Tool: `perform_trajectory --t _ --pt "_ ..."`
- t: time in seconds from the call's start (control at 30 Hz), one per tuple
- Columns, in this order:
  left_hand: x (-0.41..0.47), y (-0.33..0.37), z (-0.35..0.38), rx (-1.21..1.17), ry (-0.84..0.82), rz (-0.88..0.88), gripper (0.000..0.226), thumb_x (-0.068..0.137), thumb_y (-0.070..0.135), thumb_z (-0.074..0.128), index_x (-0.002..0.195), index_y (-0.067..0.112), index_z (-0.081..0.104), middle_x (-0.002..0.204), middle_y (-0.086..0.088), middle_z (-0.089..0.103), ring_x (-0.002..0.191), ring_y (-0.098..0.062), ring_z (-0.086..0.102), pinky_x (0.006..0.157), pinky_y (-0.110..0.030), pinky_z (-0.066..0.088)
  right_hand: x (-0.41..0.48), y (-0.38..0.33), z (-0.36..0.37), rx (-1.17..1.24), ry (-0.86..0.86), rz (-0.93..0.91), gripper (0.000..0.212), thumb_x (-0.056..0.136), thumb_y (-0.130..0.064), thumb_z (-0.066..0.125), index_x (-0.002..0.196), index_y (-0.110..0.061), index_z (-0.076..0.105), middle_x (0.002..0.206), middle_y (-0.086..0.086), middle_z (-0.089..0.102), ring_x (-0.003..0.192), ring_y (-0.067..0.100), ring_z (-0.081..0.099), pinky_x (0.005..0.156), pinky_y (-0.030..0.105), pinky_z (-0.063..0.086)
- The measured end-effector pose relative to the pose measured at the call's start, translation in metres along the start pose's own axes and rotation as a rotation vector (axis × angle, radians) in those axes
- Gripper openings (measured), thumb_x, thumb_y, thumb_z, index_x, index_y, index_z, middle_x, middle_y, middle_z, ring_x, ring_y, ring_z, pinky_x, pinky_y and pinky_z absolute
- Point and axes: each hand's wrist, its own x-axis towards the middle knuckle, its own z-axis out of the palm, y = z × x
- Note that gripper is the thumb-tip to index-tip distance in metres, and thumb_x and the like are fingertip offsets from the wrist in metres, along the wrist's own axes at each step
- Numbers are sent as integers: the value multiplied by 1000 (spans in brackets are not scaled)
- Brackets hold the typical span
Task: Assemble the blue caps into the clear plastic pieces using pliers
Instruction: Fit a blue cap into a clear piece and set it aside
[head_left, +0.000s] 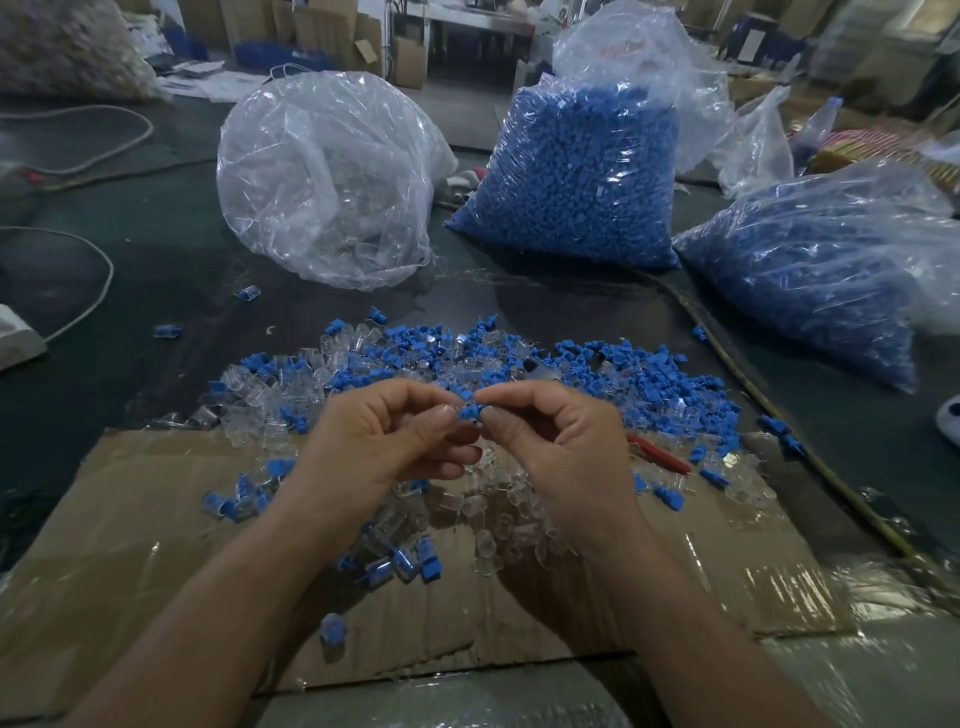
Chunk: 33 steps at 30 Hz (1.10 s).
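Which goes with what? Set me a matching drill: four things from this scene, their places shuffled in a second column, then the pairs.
Things
1. blue cap
2. red-handled tool
3. bag of clear pieces
4. upright bag of blue caps

Places
A. on the cardboard, right of the right hand
B. pinched between the fingertips of the left hand and the right hand
C. middle of the row of three bags
D. left end of that row

Pairs: 1-B, 2-A, 3-D, 4-C

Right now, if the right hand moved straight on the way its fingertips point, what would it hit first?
Probably the left hand: the right hand points at it across the blue cap that both hands pinch, with nothing else between.
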Motion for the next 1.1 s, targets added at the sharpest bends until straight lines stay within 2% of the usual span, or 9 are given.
perform_trajectory --t 0.1,0.2,0.3,0.43,0.57,0.67,0.87,1.0,1.1 --pt "0 -1 0 32 -7 8 21 70 19 59 87 8 63 77 -9 73 69 -23 71 58 -22 55 1 0 -1 -114 -42 -39 30 80 -5 66 84 -34 66 81 -13 65 78 2 63 71 15 51" --pt "0 0 1 66 -16 10 19 67 18 62 83 8 63 74 -8 73 66 -20 70 55 -21 54 1 1 -3 -163 -58 -68 26 78 -6 68 88 -30 67 81 -12 65 79 5 62 72 20 52" --pt "-1 1 2 104 -16 21 22 63 18 64 83 8 62 75 -6 72 65 -17 70 54 -19 53 0 1 -4 -103 -59 -30 29 77 -6 69 84 -34 66 76 -17 65 78 3 63 70 16 51" --pt "-2 3 2 138 18 75 20 62 20 64 80 11 63 74 -2 72 66 -12 68 54 -15 50 0 1 -4 14 -27 49 26 75 -4 70 77 -31 67 73 -17 68 72 3 64 66 14 50" --pt "-2 4 2 153 54 104 16 60 20 65 76 16 66 71 3 70 61 -5 65 54 -12 49 -1 -1 0 26 -63 24 26 76 -9 69 82 -34 68 76 -19 68 77 3 65 70 15 51" --pt "-2 3 2 178 47 98 17 61 18 66 77 15 67 74 1 71 63 -8 66 57 -13 50 -1 0 1 29 -61 30 21 77 -13 68 84 -32 69 79 -13 69 79 5 65 71 18 52" --pt "0 0 2 193 54 86 14 65 12 65 79 12 67 74 -1 71 64 -12 68 58 -15 52 -2 -1 1 -30 -72 34 30 79 -5 67 84 -35 67 78 -17 67 79 3 64 70 15 51" --pt "-2 2 3 195 78 111 16 62 16 64 78 13 67 73 0 71 63 -10 68 58 -13 51 -3 -1 3 74 -23 93 32 77 -2 69 87 -32 66 81 -13 69 81 4 66 71 16 52" --pt "-3 3 4 187 93 131 16 62 16 65 77 12 67 72 0 71 63 -10 68 58 -14 51 -3 -1 4 157 5 181 22 74 -6 72 85 -25 67 80 -6 70 76 6 67 67 17 52"
